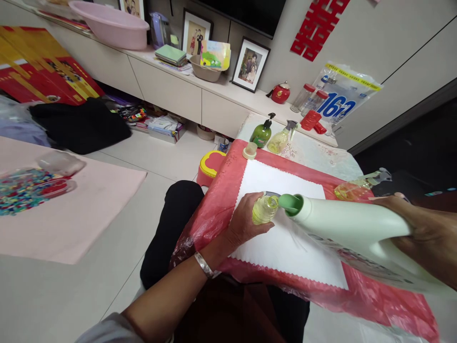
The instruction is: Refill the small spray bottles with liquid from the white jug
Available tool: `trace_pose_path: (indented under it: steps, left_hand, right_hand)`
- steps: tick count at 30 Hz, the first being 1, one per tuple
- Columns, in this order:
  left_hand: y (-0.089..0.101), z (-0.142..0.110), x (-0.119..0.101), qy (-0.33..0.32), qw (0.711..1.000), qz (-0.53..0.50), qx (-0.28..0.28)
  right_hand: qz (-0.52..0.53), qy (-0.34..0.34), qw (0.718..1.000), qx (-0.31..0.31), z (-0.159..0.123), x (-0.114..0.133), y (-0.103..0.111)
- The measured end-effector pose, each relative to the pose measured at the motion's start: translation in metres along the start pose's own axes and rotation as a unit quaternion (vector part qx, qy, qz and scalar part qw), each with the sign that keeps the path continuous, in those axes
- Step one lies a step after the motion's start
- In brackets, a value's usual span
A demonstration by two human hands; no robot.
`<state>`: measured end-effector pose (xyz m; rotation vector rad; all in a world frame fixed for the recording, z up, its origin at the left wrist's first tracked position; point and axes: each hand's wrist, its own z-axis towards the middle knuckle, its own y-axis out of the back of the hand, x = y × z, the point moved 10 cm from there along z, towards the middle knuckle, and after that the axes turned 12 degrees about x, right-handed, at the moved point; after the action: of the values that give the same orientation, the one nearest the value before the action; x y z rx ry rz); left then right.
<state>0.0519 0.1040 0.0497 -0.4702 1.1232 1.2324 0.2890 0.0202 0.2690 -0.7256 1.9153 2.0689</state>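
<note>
My left hand is wrapped round a small clear bottle with yellowish liquid, held tilted above a white scalloped mat. In my right hand is the handle of a large pale green detergent jug, tipped towards the left. Its green spout meets the small bottle's mouth; whether liquid is flowing I cannot tell. A pale cap stands at the mat's far left corner. Beyond the jug lies a spray bottle with yellow liquid, partly hidden by the jug and my hand.
Red plastic sheeting covers the table under the mat. At the far end stand a green pump bottle and another spray bottle. A red-and-yellow stool is beside the table. Left, a pink-covered surface bears small colourful pieces.
</note>
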Motion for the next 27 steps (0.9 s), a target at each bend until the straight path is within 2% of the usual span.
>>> trace_pose_path:
  steps: [10,15,22,27]
  left_hand:
    - [0.002,0.0,-0.004,0.005,1.0,0.011,0.006]
    - [0.004,-0.002,-0.01,-0.011,1.0,0.014,0.0]
    - [0.006,-0.001,-0.009,0.009,1.0,-0.007,0.004]
    - [0.006,-0.002,-0.012,-0.004,1.0,0.004,0.006]
  right_hand:
    - [0.021,-0.017,0.999,0.024,-0.001,-0.012,-0.008]
    - [0.049,-0.031,0.997,0.06,-0.001,-0.018,-0.015]
    - [0.041,-0.052,0.995,0.074,0.002,-0.02,-0.01]
    - [0.046,-0.059,0.994,0.078,0.004,-0.019,-0.006]
